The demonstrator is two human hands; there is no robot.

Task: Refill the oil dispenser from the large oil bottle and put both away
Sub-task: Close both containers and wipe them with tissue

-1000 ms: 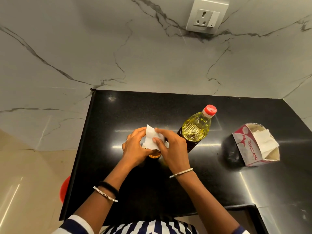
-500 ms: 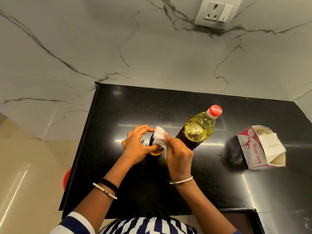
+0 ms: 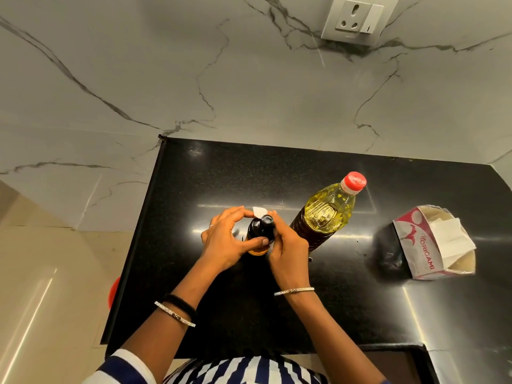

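Note:
The small dark oil dispenser stands upright on the black countertop, its black top showing between my hands. My left hand wraps its left side, thumb across the front. My right hand presses a white tissue against the dispenser's right and far side; only a corner of the tissue shows. The large oil bottle, with yellow oil and a red cap, stands upright just right of my right hand, untouched.
An opened tissue box sits on the counter to the right. A marble wall with a power socket rises behind. The counter's left edge drops to a beige floor, where a red object peeks out.
The tissue went from covering the dispenser's top to its far right side, uncovering the black top. My right hand moved down along the dispenser. The view shifted slightly.

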